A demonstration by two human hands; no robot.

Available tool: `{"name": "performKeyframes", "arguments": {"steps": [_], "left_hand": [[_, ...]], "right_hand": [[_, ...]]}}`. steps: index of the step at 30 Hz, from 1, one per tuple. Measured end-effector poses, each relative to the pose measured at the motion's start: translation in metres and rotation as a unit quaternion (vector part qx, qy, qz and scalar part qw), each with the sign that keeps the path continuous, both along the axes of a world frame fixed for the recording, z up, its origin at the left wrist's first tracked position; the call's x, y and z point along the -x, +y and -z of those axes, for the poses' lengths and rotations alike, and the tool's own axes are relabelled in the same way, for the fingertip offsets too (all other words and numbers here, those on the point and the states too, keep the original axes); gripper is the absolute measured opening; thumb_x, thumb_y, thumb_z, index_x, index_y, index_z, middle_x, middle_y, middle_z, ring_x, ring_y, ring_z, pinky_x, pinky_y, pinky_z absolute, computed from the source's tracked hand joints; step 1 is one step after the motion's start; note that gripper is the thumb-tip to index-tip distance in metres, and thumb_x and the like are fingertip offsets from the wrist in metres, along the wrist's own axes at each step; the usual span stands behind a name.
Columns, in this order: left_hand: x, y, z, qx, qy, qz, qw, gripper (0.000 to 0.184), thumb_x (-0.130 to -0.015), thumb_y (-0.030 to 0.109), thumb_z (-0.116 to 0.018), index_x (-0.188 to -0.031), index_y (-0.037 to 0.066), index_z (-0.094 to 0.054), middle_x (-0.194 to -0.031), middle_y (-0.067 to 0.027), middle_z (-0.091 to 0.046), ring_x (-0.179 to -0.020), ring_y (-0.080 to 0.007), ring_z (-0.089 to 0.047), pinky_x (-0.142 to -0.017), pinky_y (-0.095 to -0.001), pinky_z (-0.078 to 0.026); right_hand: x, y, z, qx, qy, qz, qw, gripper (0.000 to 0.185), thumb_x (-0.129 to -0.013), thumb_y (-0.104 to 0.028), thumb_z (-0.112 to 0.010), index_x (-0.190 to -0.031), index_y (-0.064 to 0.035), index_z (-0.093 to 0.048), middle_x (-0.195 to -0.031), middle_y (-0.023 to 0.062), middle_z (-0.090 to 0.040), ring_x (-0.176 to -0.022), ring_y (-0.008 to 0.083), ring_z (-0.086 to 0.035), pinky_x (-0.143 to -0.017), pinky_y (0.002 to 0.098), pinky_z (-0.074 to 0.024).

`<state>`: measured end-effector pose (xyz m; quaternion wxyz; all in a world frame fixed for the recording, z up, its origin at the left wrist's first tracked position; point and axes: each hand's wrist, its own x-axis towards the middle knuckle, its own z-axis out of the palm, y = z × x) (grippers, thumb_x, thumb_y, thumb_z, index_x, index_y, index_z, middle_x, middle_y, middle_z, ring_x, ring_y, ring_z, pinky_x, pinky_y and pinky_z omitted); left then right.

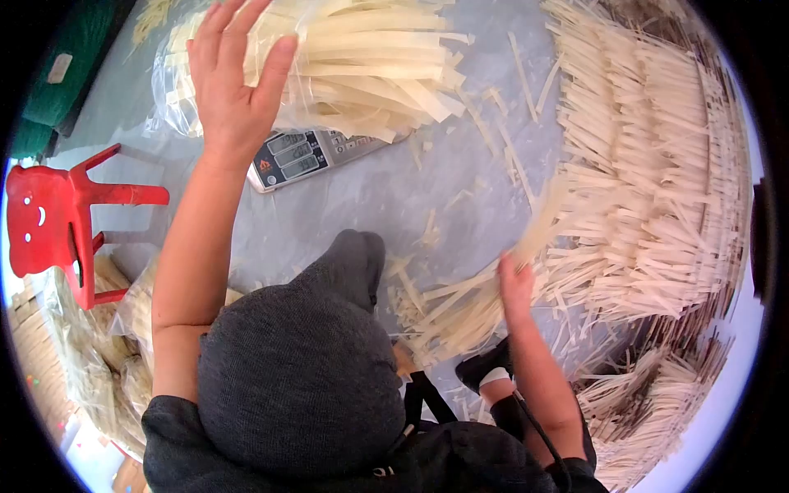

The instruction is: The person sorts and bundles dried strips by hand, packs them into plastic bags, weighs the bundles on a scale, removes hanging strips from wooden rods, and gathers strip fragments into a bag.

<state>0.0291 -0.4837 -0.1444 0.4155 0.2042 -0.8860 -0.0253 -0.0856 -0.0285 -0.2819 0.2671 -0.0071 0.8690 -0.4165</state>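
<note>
My left hand (234, 94) lies over the near end of a clear plastic bag (173, 78), its fingers spread. Inside and beyond the bag is a large bundle of pale flat strips (370, 66). A digital scale (300, 156) with lit number displays sits partly under that bundle. On the right, my right hand (516, 283) is closed around a small bunch of pale strips (546, 218), slightly blurred, their upper ends fanning up toward the big stack. More loose strips (460, 316) lie just left of this hand.
A tall stack of strips (641, 164) fills the right side, with another pile (649, 403) below it. A red stool (49, 222) stands at the left near filled plastic bags (90, 345). A dark knitted cap (296, 378) covers the lower middle. A shoe (481, 370) shows near the loose strips.
</note>
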Motion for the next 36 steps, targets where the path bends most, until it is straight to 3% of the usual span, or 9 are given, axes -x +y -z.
{"name": "performKeyframes", "arguments": {"steps": [2, 7, 12, 21, 23, 27, 28, 32, 36], "left_hand": [[-0.001, 0.008, -0.007, 0.011, 0.079, 0.039, 0.996, 0.038, -0.088, 0.015, -0.065, -0.125, 0.009, -0.059, -0.132, -0.0113, -0.054, -0.124, -0.0254, -0.047, -0.105, -0.0339, -0.035], [-0.005, 0.025, -0.016, -0.003, 0.102, 0.061, 0.993, 0.034, -0.088, 0.014, -0.065, -0.122, 0.01, -0.061, -0.133, -0.0102, -0.053, -0.124, -0.0233, -0.046, -0.105, -0.0349, -0.035], [-0.008, 0.028, -0.015, -0.006, 0.071, 0.06, 0.996, 0.028, -0.087, 0.013, -0.064, -0.115, 0.012, -0.066, -0.134, -0.0093, -0.051, -0.126, -0.0236, -0.045, -0.106, -0.0348, -0.033], [-0.009, 0.031, -0.009, -0.047, 0.052, 0.071, 0.995, 0.025, -0.087, 0.009, -0.064, -0.111, 0.011, -0.068, -0.133, -0.0106, -0.052, -0.125, -0.0245, -0.045, -0.106, -0.0354, -0.032], [-0.01, 0.032, -0.007, -0.044, 0.048, 0.081, 0.995, 0.024, -0.086, 0.007, -0.063, -0.109, 0.01, -0.069, -0.132, -0.0112, -0.053, -0.124, -0.0245, -0.046, -0.105, -0.0351, -0.033], [-0.012, 0.039, 0.006, -0.097, 0.039, 0.123, 0.987, 0.026, -0.086, 0.009, -0.061, -0.111, 0.013, -0.068, -0.123, -0.0109, -0.06, -0.116, -0.0256, -0.053, -0.097, -0.0384, -0.041], [-0.009, 0.047, 0.012, -0.133, 0.062, 0.168, 0.975, 0.03, -0.076, -0.009, -0.061, -0.097, 0.01, -0.071, -0.112, -0.0112, -0.064, -0.098, -0.022, -0.059, -0.081, -0.0283, -0.047], [-0.014, 0.104, 0.047, -0.376, -0.114, 0.352, 0.849, 0.03, -0.074, -0.009, -0.058, -0.098, 0.007, -0.068, -0.105, -0.0103, -0.065, -0.088, -0.0255, -0.063, -0.077, -0.0314, -0.05], [-0.027, 0.147, 0.114, -0.44, -0.26, 0.387, 0.768, 0.025, -0.082, -0.002, -0.056, -0.102, 0.009, -0.067, -0.102, -0.0097, -0.064, -0.092, -0.0276, -0.063, -0.079, -0.0337, -0.05]], "right_hand": [[-0.047, 0.011, 0.005, -0.025, -0.078, 0.009, 0.997, 0.028, -0.091, -0.026, -0.062, -0.099, 0.0009, -0.06, -0.085, 0.006, -0.063, -0.077, 0.0143, -0.056, -0.071, 0.0313, -0.0472], [-0.122, 0.024, 0.043, -0.022, -0.137, -0.034, 0.99, 0.032, -0.091, -0.025, -0.061, -0.111, -0.0005, -0.06, -0.091, 0.0095, -0.066, -0.083, 0.0161, -0.059, -0.077, 0.0314, -0.0477], [-0.133, 0.005, 0.038, -0.021, -0.136, -0.062, 0.989, 0.033, -0.091, -0.025, -0.061, -0.114, -0.0005, -0.059, -0.093, 0.0116, -0.067, -0.084, 0.0179, -0.06, -0.078, 0.0326, -0.0478], [-0.133, 0.006, 0.048, 0.007, -0.172, 0.043, 0.984, 0.031, -0.093, -0.026, -0.06, -0.106, 0.0021, -0.059, -0.094, 0.0091, -0.066, -0.084, 0.0164, -0.059, -0.076, 0.0313, -0.0473], [-0.135, 0.01, 0.054, 0.03, -0.136, 0.051, 0.989, 0.035, -0.092, -0.037, -0.062, -0.099, -0.0024, -0.062, -0.083, 0.0017, -0.061, -0.072, 0.0111, -0.053, -0.064, 0.0277, -0.0443], [-0.135, 0.019, 0.054, 0.011, -0.189, 0.077, 0.979, 0.04, -0.09, -0.043, -0.062, -0.101, -0.0038, -0.063, -0.085, 0.0027, -0.062, -0.073, 0.0131, -0.057, -0.065, 0.0295, -0.0457], [-0.135, 0.019, 0.054, -0.003, -0.258, 0.091, 0.962, 0.044, -0.089, -0.045, -0.063, -0.102, -0.0035, -0.063, -0.086, 0.0039, -0.063, -0.075, 0.0145, -0.059, -0.066, 0.0296, -0.0471], [-0.132, 0.015, 0.043, -0.024, -0.382, 0.113, 0.917, 0.052, -0.087, -0.05, -0.063, -0.104, -0.0008, -0.062, -0.092, 0.008, -0.066, -0.08, 0.0181, -0.065, -0.067, 0.0302, -0.0514], [-0.111, 0.016, 0.023, -0.063, -0.442, 0.053, 0.893, 0.052, -0.087, -0.048, -0.062, -0.102, 0.0011, -0.063, -0.091, 0.0106, -0.067, -0.075, 0.021, -0.066, -0.064, 0.03, -0.0529]]}}
